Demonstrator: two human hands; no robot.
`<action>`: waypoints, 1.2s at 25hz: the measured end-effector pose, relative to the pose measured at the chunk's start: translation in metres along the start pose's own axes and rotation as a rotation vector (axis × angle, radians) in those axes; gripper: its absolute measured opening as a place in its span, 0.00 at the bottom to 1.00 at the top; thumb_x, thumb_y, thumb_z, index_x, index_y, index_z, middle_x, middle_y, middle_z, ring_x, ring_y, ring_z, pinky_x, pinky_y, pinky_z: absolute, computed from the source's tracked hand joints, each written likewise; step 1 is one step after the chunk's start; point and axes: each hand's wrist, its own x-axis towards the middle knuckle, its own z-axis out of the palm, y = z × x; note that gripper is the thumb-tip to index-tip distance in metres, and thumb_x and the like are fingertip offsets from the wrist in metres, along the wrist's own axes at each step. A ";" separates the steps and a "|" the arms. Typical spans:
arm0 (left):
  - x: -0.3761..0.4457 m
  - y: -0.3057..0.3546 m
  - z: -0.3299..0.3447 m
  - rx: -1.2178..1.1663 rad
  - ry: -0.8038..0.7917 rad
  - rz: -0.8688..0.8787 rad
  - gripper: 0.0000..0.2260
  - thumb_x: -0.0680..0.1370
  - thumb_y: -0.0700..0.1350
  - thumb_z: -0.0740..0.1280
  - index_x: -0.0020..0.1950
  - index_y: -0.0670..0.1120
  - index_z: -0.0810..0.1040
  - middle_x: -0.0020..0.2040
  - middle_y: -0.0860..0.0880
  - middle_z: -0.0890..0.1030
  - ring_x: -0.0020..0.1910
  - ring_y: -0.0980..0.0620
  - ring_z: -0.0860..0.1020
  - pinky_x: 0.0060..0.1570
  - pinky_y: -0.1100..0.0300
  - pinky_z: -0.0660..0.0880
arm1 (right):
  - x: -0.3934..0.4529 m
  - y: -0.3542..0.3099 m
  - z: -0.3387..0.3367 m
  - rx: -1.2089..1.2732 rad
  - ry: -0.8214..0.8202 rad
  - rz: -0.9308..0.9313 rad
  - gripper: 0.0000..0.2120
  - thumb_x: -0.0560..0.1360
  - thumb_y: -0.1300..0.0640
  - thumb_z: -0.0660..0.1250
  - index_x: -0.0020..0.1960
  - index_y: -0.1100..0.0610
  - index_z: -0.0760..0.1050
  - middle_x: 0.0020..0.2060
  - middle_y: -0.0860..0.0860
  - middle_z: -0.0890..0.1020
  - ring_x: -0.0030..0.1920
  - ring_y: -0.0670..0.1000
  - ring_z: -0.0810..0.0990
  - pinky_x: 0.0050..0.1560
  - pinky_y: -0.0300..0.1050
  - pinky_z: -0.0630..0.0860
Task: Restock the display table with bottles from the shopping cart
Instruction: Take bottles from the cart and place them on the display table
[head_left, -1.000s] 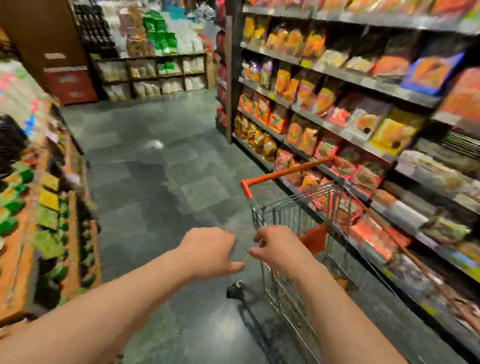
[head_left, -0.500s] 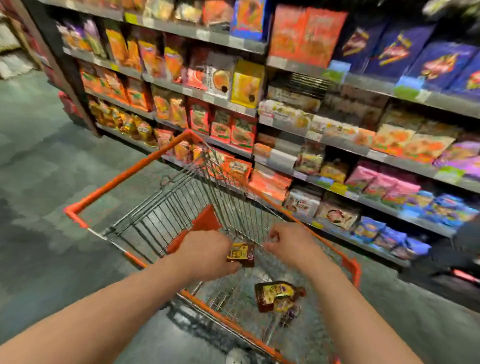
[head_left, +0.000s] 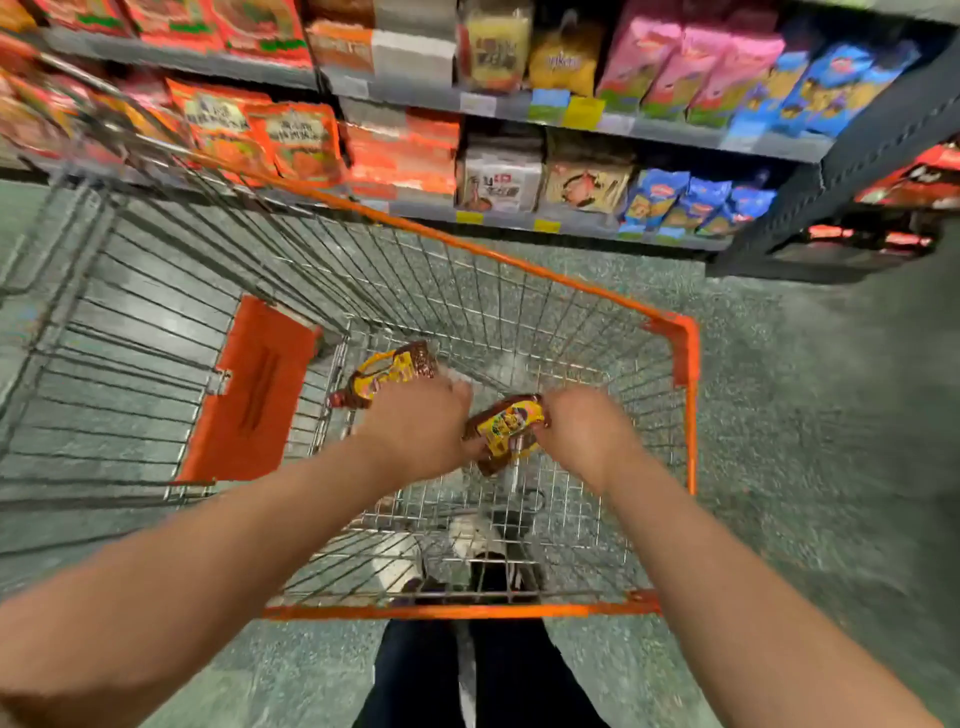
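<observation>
Seen from above: both hands reaching down into the orange-rimmed shopping cart (head_left: 684, 405). Left hand (head_left: 415, 431) curled around a brown bottle with a yellow label (head_left: 387, 374), held just above the wire floor. Right hand (head_left: 587, 434) pinching a second, matching bottle (head_left: 506, 431) at its end, that bottle lying between the two hands and touching the left one (finger detail lost to blur). Two bottles counted in all, both inside the basket. Beyond the cart, store shelves (head_left: 519, 106) stacked with red, pink and blue packets.
</observation>
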 end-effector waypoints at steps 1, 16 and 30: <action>0.013 0.000 0.013 0.021 -0.019 0.032 0.24 0.77 0.67 0.59 0.59 0.48 0.73 0.48 0.48 0.77 0.47 0.48 0.76 0.37 0.56 0.69 | 0.009 0.006 0.014 0.017 -0.012 0.033 0.09 0.74 0.55 0.64 0.51 0.58 0.78 0.45 0.56 0.81 0.47 0.58 0.80 0.40 0.43 0.70; 0.187 0.027 0.220 0.019 -0.173 0.136 0.36 0.74 0.70 0.58 0.71 0.45 0.65 0.61 0.43 0.74 0.56 0.41 0.78 0.41 0.49 0.74 | 0.128 0.089 0.198 0.099 -0.187 0.364 0.17 0.79 0.50 0.60 0.36 0.59 0.70 0.37 0.56 0.75 0.40 0.57 0.76 0.39 0.44 0.70; 0.203 0.053 0.221 -0.020 -0.266 0.029 0.40 0.68 0.71 0.68 0.67 0.46 0.60 0.55 0.45 0.75 0.49 0.44 0.77 0.38 0.52 0.71 | 0.143 0.080 0.216 0.147 -0.133 0.458 0.07 0.76 0.53 0.64 0.46 0.57 0.77 0.41 0.53 0.80 0.43 0.57 0.81 0.41 0.46 0.77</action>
